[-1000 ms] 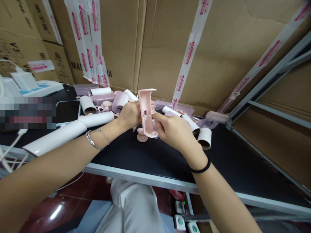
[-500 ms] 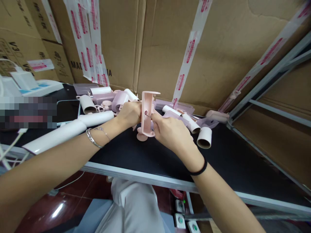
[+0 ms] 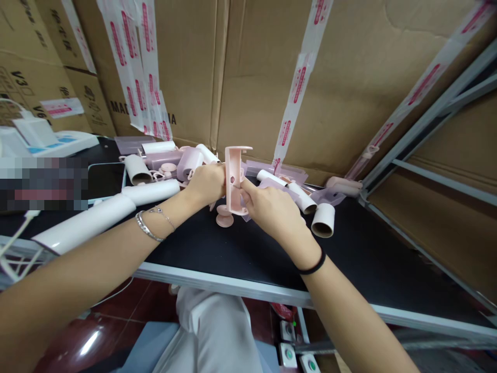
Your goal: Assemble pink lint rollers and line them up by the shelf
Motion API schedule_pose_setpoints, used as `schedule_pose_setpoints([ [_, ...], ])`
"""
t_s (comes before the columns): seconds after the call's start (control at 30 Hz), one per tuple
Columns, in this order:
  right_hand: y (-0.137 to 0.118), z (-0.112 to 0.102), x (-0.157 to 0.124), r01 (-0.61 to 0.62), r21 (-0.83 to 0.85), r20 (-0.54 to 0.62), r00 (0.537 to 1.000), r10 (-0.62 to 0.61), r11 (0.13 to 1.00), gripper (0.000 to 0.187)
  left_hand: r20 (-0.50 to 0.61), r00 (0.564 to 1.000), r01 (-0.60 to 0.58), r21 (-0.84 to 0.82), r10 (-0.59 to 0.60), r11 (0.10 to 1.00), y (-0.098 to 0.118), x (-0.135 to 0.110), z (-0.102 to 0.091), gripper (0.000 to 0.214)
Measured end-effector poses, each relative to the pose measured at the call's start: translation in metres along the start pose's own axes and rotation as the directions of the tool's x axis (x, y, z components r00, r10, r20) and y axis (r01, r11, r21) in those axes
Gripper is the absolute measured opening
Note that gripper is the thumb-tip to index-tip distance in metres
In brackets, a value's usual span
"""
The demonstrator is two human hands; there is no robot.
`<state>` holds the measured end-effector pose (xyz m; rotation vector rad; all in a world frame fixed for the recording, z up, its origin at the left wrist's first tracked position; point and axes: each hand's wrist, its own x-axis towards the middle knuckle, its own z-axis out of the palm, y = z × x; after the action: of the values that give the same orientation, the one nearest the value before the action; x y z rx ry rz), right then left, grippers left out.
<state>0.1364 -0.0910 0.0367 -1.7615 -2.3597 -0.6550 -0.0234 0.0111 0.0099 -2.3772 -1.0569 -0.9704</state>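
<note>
A pale pink plastic holder (image 3: pixel 234 181), with an arm at each end and a small hole in its middle, stands upright above the table. My left hand (image 3: pixel 207 182) is closed on its left side, with the fingertips hidden behind it. From the right, my right hand (image 3: pixel 274 207) reaches to the hole with thumb and finger pinched together. Something thin seems to lie between those fingertips and the hole, too small to make out. Below the holder, a pink round knob-like piece (image 3: pixel 224 216) is near the black tabletop; whether it is attached cannot be told.
White tubes (image 3: pixel 135 170) and translucent lilac parts (image 3: pixel 190 161) lie piled along the back. More tubes (image 3: pixel 323 220) are at right. A long white tube (image 3: pixel 85 224), a phone (image 3: pixel 106 181) and a power strip (image 3: pixel 68 142) stand left. A cardboard wall (image 3: pixel 256 77) closes the back.
The camera view has shifted slightly. Both hands stay at the pink holder, and the round piece beneath it shows a little differently.
</note>
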Motion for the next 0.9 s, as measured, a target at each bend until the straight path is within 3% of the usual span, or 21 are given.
schedule_pose_setpoints([
  [0.1, 0.001, 0.003, 0.002, 0.006, -0.003, -0.021, 1.0, -0.006, 1.0, 0.044, -0.009, 1.0, 0.011, 0.034, -0.011, 0.999, 0.001, 0.001, 0.0, 0.039],
  [0.33, 0.001, 0.002, 0.003, 0.05, 0.166, -0.058, 0.997, -0.041, 0.985, 0.037, -0.03, 0.999, -0.011, 0.042, 0.013, 0.999, 0.001, 0.001, -0.002, 0.042],
  [0.9, -0.003, 0.017, 0.001, 0.1, -0.02, -0.089, 0.991, -0.101, 0.995, 0.03, -0.015, 0.971, -0.233, 0.159, 0.239, 0.959, -0.004, -0.002, 0.0, 0.022],
])
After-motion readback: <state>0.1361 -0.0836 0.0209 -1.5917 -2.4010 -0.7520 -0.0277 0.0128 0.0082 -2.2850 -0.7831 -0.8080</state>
